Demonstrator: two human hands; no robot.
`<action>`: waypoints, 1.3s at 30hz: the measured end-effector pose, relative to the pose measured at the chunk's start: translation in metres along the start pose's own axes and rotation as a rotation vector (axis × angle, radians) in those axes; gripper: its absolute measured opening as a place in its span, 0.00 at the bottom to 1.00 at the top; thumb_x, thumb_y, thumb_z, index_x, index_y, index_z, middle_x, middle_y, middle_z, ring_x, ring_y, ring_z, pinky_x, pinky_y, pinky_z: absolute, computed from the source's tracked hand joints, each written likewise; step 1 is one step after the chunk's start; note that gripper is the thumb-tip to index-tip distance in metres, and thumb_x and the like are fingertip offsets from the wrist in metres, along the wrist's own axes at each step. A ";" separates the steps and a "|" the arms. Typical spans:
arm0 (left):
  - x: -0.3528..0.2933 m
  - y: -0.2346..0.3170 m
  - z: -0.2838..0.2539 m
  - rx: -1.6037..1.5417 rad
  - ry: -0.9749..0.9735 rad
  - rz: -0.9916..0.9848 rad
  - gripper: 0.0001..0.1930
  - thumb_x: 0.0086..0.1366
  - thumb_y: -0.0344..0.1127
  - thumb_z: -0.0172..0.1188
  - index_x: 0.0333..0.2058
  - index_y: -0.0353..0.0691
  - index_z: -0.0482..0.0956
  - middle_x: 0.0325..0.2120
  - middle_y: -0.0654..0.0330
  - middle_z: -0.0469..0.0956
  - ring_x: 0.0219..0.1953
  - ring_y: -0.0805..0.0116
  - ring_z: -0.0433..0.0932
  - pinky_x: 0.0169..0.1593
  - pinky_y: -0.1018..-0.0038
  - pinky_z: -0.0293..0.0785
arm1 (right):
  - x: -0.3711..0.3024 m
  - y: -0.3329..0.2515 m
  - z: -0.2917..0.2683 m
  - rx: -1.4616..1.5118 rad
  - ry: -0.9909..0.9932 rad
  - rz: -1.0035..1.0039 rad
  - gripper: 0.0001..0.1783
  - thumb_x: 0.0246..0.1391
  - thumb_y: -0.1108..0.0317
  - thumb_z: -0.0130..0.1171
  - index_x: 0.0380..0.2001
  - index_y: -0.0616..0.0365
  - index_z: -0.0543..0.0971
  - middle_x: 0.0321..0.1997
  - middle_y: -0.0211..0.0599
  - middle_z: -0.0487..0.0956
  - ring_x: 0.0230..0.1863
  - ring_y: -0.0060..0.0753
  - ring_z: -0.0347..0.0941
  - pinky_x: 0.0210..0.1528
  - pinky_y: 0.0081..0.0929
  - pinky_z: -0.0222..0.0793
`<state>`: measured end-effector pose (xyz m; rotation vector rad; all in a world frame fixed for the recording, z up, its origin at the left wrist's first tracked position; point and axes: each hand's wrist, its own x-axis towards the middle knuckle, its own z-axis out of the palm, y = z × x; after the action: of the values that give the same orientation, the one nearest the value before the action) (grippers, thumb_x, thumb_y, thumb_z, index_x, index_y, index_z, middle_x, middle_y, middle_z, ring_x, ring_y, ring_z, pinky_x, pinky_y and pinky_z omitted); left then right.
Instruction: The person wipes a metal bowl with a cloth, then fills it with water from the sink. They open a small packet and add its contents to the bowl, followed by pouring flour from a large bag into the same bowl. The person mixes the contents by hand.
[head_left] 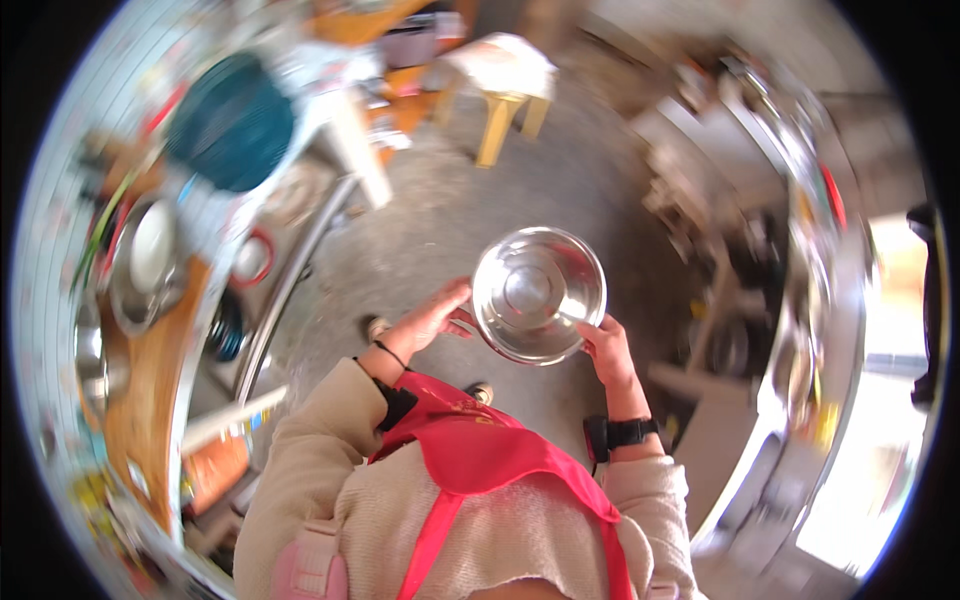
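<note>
A shiny round metal bowl [530, 345] is held out in front of me over the floor, its hollow inside facing up. My right hand [607, 350] grips the rim at its lower right, thumb on the edge. At the left side of the bowl, my left hand [440, 312] holds the rim, its fingers partly curled beneath. Nothing can be made out inside the bowl beyond reflections.
On the left counter [150, 400] stand a dark teal basket [232, 122] and a metal basin with a white bowl [152, 245]. A stool with yellow legs [497, 125] stands ahead. Blurred shelves [715, 300] and a long counter line the right side.
</note>
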<state>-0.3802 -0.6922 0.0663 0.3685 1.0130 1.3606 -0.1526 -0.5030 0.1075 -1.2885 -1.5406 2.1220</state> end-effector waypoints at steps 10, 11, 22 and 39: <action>0.113 -0.054 0.291 0.387 -0.479 -0.224 0.41 0.52 0.64 0.51 0.57 0.45 0.52 0.50 0.58 0.63 0.48 0.68 0.67 0.46 0.66 0.69 | -0.188 0.064 -0.220 0.644 0.418 -0.130 0.05 0.47 0.72 0.55 0.30 0.58 0.75 0.29 0.31 0.77 0.29 0.22 0.73 0.31 0.21 0.69; 0.122 -0.060 0.308 0.403 -0.508 -0.220 0.41 0.52 0.63 0.51 0.57 0.45 0.52 0.50 0.58 0.63 0.47 0.68 0.67 0.46 0.66 0.69 | -0.194 0.073 -0.230 0.695 0.439 -0.140 0.05 0.48 0.73 0.55 0.30 0.58 0.75 0.29 0.31 0.77 0.29 0.23 0.73 0.31 0.21 0.69; 0.264 -0.121 0.438 0.602 -0.745 -0.554 0.26 0.58 0.42 0.53 0.52 0.40 0.59 0.41 0.57 0.71 0.39 0.68 0.74 0.34 0.68 0.77 | -0.207 0.085 -0.344 0.660 0.795 -0.053 0.08 0.44 0.68 0.57 0.29 0.59 0.75 0.25 0.29 0.75 0.24 0.20 0.69 0.28 0.20 0.68; 0.333 -0.283 0.669 0.663 -0.954 -0.959 0.17 0.46 0.24 0.49 0.39 0.31 0.71 0.31 0.54 0.76 0.31 0.63 0.78 0.32 0.65 0.77 | -0.347 0.142 -0.494 0.705 1.165 -0.026 0.16 0.49 0.58 0.56 0.30 0.61 0.73 0.24 0.31 0.74 0.18 0.23 0.70 0.23 0.19 0.66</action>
<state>0.2753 -0.2366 0.0979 0.7885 0.6162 -0.1035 0.4644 -0.4515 0.1333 -1.6480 -0.2833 1.1860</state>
